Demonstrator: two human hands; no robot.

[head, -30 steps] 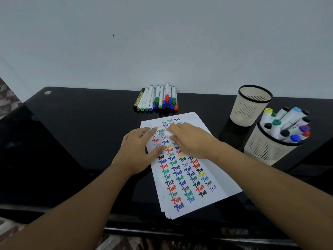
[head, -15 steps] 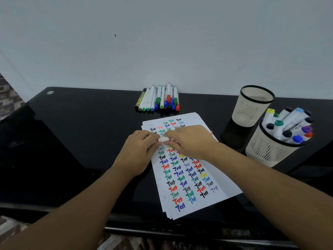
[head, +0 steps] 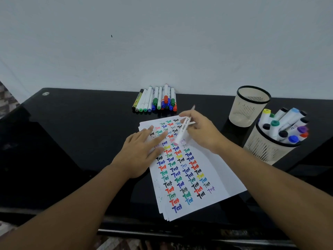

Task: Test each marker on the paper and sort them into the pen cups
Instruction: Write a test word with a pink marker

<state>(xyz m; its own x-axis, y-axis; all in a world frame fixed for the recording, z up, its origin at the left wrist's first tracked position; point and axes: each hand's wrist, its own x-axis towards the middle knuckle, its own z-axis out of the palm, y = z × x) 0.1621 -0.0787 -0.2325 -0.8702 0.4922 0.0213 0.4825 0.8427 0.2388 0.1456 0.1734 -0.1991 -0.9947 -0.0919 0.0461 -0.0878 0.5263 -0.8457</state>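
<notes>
One slim white plastic marker (head: 182, 131), judged light and rigid, is pinched mid-barrel by the right hand (head: 201, 131); the printed white paper sheet (head: 182, 170) is pressed at nine o'clock by the spread-fingered left hand (head: 139, 154).

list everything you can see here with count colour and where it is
paper stack: several white sheets, top one covered in coloured "Test" words, table centre
held marker: one, white body, pink tip down on the paper
loose markers: about a dozen, mostly white with green, blue, red caps, one black and yellow, by the wall
empty pen cup: one, beige with black rim, far right
full pen cup: one, same colours, nearer right, packed with markers
table: one, glossy black
wall: pale grey
left hand: flat on the paper
right hand: grips the held marker
</notes>
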